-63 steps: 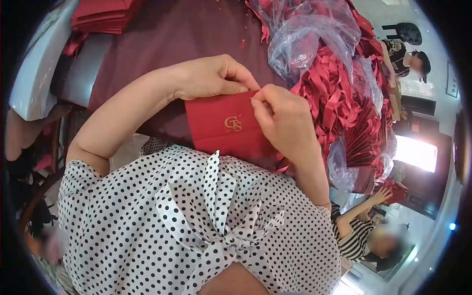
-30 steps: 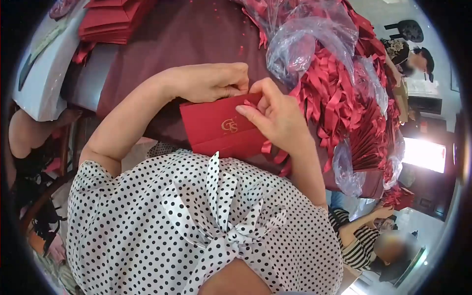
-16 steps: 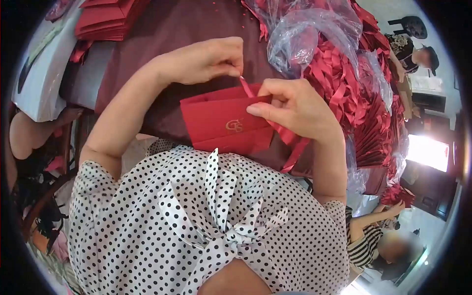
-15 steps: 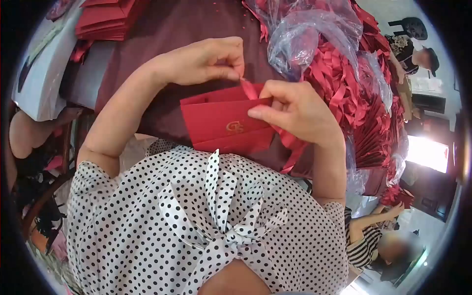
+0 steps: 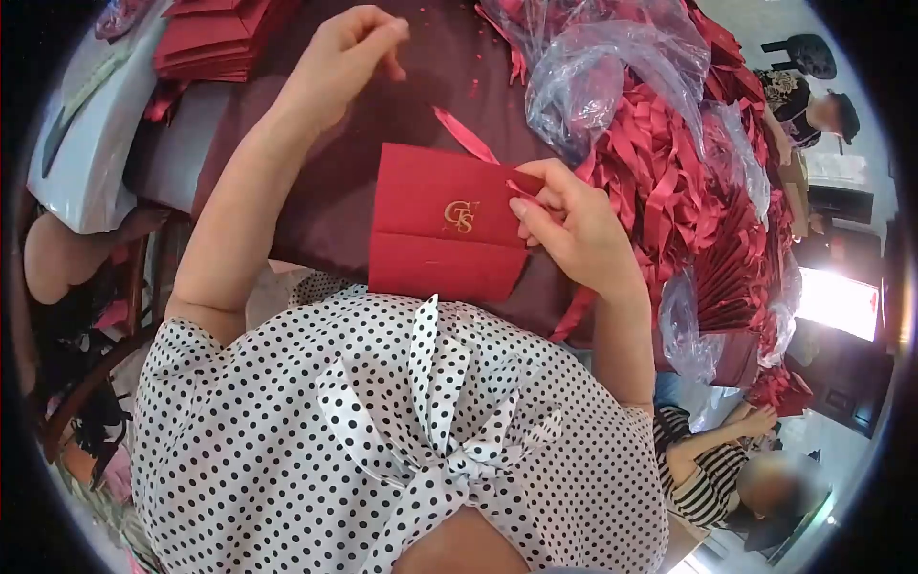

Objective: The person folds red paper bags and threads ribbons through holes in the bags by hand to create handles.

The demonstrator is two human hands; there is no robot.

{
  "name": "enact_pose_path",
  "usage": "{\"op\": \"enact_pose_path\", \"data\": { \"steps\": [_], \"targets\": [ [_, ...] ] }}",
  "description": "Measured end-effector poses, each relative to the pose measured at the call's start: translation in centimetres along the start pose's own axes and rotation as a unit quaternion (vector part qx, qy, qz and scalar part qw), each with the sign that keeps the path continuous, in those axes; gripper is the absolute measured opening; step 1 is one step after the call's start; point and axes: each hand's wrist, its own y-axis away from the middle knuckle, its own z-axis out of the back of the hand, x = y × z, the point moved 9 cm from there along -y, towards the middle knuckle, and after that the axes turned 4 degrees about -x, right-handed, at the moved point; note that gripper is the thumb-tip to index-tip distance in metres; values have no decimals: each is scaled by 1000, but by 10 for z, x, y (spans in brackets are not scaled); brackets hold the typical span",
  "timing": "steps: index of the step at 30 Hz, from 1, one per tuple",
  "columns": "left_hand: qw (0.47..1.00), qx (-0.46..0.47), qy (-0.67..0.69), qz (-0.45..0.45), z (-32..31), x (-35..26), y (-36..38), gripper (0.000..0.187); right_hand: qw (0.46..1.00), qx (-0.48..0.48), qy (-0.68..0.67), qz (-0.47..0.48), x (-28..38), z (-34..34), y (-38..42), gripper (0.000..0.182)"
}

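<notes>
A red paper bag [image 5: 435,206] with a gold monogram lies folded flat in front of my chest. My right hand [image 5: 579,230] is closed on its right edge, thumb on the front face. A red ribbon [image 5: 466,137] passes through the bag near those fingers; its loose end points up and left, and another length hangs below the hand. My left hand [image 5: 354,53] is raised beyond the bag, away from it, with fingers curled together. Whether anything small is pinched in them cannot be seen.
Red bags [image 5: 212,40] are stacked at the far left. A large heap of red ribboned bags [image 5: 660,182] with clear plastic [image 5: 579,91] fills the right. Small red scraps [image 5: 475,86] dot the dark tablecloth [image 5: 316,206]. A co-worker in a striped top [image 5: 703,469] handles red items at lower right.
My left hand has left the ribbon end and moved up and left. The bag has turned from its open top to lie flatter, monogram facing up. My right hand still grips its edge.
</notes>
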Motion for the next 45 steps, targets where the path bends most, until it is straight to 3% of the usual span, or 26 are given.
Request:
{"op": "enact_pose_path", "data": {
  "steps": [1,4,5,7,8,9,10,12,13,15,17,19,20,23,24,25,27,28,29,32,35,37,41,44,45],
  "targets": [
    [995,-75,60,34,11,2,-2,20,1000,5,-22,-16,-5,-1,0,26],
    [992,-64,93,58,24,15,-5,23,999,16,-27,-30,-8,-4,2,26],
    [997,24,51,55,16,12,1,25,999,16,-29,-30,-9,-5,1,26],
    [994,68,-34,-82,-13,-16,21,21,997,36,-40,-51,-14,-10,2,27],
    [986,128,-38,-97,-30,-25,34,19,997,35,-43,-53,-15,-10,4,27],
    [979,201,-19,-15,-39,-10,48,21,997,23,-46,-49,-15,-7,6,35],
    [958,222,-150,-106,-43,-23,59,24,998,11,-49,-45,-15,-4,8,44],
    [951,247,-148,-115,-46,-17,72,28,999,53,-5,10,-6,14,22,43],
    [948,236,-191,-95,-42,-7,75,29,992,81,3,-92,-12,28,32,40],
    [951,214,-221,-40,-40,1,78,33,988,-7,-148,-34,-12,62,53,35],
    [948,203,-235,-63,-43,-2,79,34,966,-73,-246,44,-16,98,80,31],
    [944,192,-252,-87,-44,-6,79,35,923,-78,-338,169,10,111,94,26],
    [940,178,-274,-101,-45,-8,78,34,892,92,-366,249,23,111,94,19],
    [933,139,-300,-141,-44,-12,76,35,893,43,-382,233,27,110,104,16],
    [931,112,-305,-167,-42,-16,76,36,928,-55,-324,177,21,106,105,17],
    [931,114,-304,-167,-42,-15,75,36,970,-89,-173,144,27,98,97,16],
    [924,126,-324,-157,-43,-8,73,32,991,-107,81,15,12,87,83,16],
    [935,136,-306,-119,-42,-2,71,28,993,-95,65,-12,-2,79,77,16],
    [935,124,-303,-136,-43,-5,70,26,994,-84,49,-40,-17,73,72,17],
    [945,112,-275,-135,-41,0,69,23,997,48,8,56,-8,48,73,18],
    [953,117,-254,-120,-39,4,67,23,978,135,66,143,-7,9,82,24],
    [933,140,-290,-159,-43,0,68,24,983,123,78,115,-23,1,85,24],
    [923,166,-310,-158,-43,-6,64,27,981,115,136,82,-36,1,82,20],
    [960,224,-133,-100,-52,-10,62,26,986,107,102,71,-18,12,73,16],
    [969,233,-61,-48,-57,-8,64,25,985,36,86,143,6,25,66,14]
  ]
}}
